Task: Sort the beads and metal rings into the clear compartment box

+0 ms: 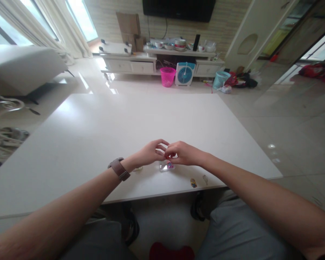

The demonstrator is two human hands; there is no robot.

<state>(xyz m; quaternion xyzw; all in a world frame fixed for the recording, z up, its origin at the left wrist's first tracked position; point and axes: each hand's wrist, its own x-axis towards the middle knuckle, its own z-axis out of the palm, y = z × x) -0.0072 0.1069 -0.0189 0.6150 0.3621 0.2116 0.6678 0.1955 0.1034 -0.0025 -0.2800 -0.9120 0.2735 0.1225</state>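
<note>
My left hand (154, 151) and my right hand (180, 152) meet above the near part of the white table, fingertips touching. Both are curled into a pinch around something small and reddish, mostly hidden by the fingers. Just below them a clear flat case (163, 167), perhaps a phone case, lies on the tabletop with pink and blue decorations (170, 165) at its right side. To the right, near the edge, rest a yellow and blue cartoon figure sticker (193, 183) and a small pale piece (205, 179). Another small clear item (138, 168) shows below my left wrist.
The white table (141, 115) stretches away in front, its near edge close to my legs. Beyond stand a pink basket (168, 77), a blue fan (185, 74), a light blue basket (220, 79) and a low cabinet (142, 67). A grey sofa (24, 68) is at the left.
</note>
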